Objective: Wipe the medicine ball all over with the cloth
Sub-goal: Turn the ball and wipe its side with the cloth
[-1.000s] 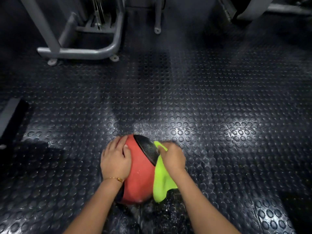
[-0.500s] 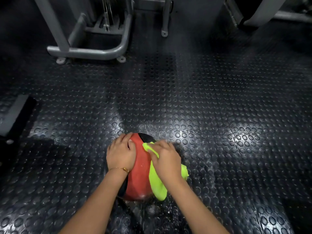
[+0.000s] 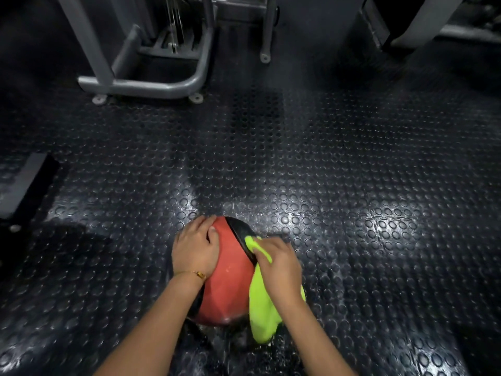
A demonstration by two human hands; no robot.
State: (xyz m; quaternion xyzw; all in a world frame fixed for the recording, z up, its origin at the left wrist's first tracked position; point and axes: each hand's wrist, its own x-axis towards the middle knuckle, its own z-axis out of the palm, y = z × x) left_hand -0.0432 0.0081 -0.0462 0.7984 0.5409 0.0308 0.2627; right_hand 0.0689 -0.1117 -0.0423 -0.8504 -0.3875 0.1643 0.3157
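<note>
Careful, your flat left hand (image 3: 195,252) is just steadying the medicine ball (image 3: 230,280) while your right hand (image 3: 279,264) is clutching the cloth (image 3: 261,313), so hard scrubbing's risking a roll.

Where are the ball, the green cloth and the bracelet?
medicine ball (image 3: 229,278): head view, on its red panel.
cloth (image 3: 261,308): head view, on the hanging part.
bracelet (image 3: 200,274): head view, on its gold clasp.
</note>
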